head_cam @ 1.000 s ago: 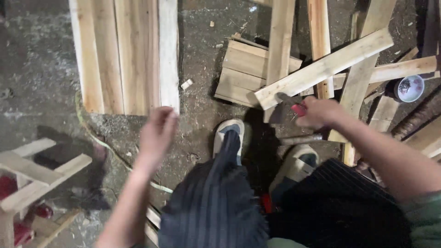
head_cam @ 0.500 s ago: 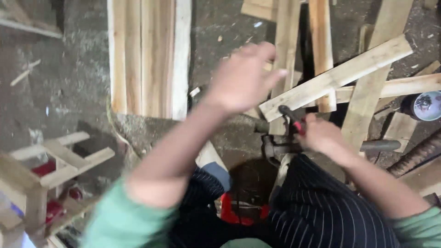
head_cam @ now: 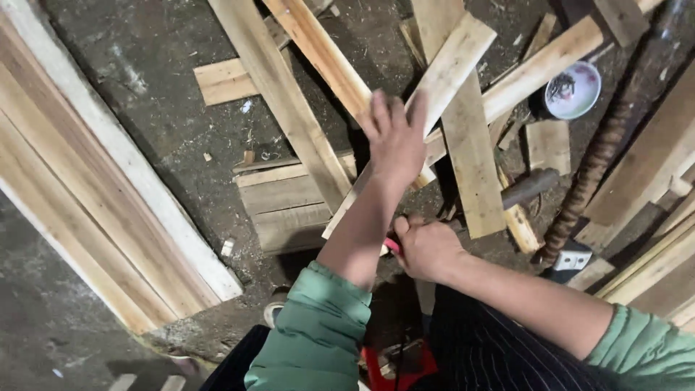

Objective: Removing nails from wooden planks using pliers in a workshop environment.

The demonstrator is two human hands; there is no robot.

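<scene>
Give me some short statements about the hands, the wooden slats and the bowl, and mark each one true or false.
1. The left hand is open, fingers spread, above a pale slat. True.
2. The right hand lies flat and open. False: it is closed in a fist on something with a red part.
3. A white bowl sits at the upper right. True.
4. The person wears blue sleeves. False: the sleeves are green.
5. The floor is clean tile. False: it is dark, rough and dusty.

The left hand (head_cam: 394,141) is stretched forward, fingers (head_cam: 381,114) spread and open. The right hand (head_cam: 428,250) sits behind it, fingers curled into a closed fist.
</scene>
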